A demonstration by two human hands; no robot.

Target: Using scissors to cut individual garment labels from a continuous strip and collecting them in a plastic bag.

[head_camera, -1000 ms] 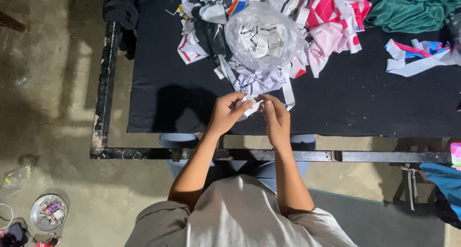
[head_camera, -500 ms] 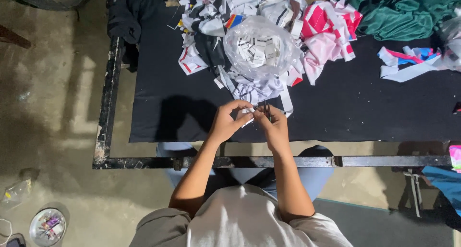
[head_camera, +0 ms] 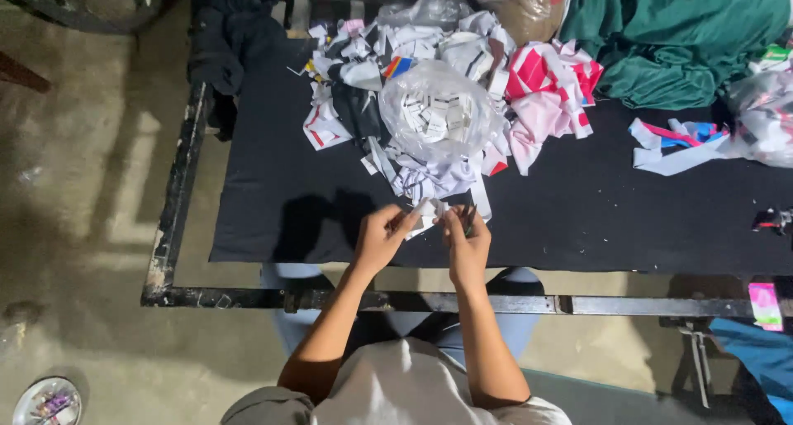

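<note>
Between the fingertips of both hands: small white fabric piece [head_camera: 423, 216], pinched over the black table [head_camera: 273, 218]. Left hand [head_camera: 382, 237] fingers closed narrow on its left end. Right hand [head_camera: 467, 242] grips the other end plus a dark slim tool, likely snips [head_camera: 468, 217]; can't confirm. Just beyond the fingers: scrap pile [head_camera: 429, 173], clear bag of labels [head_camera: 438, 115]. Step looks like trimming the piece. Next move needs it held taut, blade clear of fingertips.

A small white fabric piece [head_camera: 423, 214] is pinched between both hands. It sits above the near edge of the black table [head_camera: 578, 218].
</note>
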